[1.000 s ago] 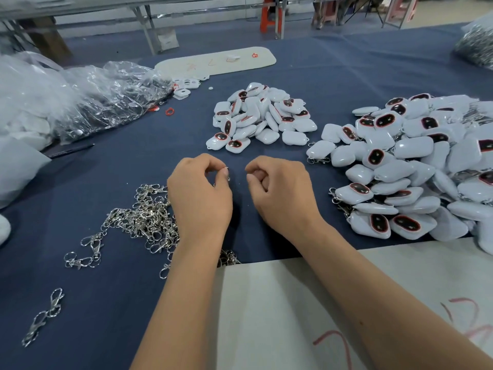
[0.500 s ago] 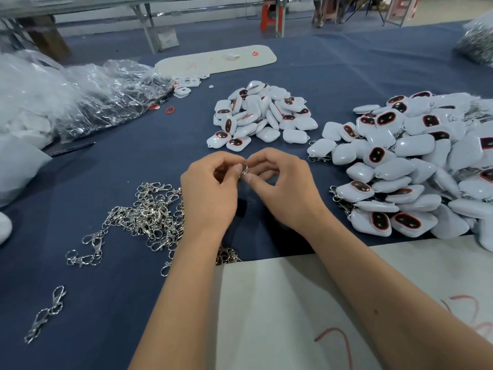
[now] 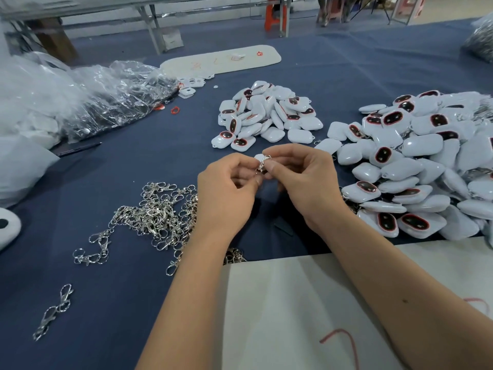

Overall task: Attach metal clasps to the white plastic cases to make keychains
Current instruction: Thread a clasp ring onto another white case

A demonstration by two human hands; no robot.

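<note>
Fingers of left hand (image 3: 226, 193) and right hand (image 3: 301, 180) both pinching one metal clasp (image 3: 262, 164); no legible writing.

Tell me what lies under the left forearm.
Part of the metal clasp pile runs under the left forearm, with clasps emerging at. What lies directly beneath is covered.

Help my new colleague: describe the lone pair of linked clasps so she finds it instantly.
Start at the tangled heap of metal clasps on the blue cloth. Look nearer and leftward: the linked pair lies alone, apart from every other clasp.
</note>
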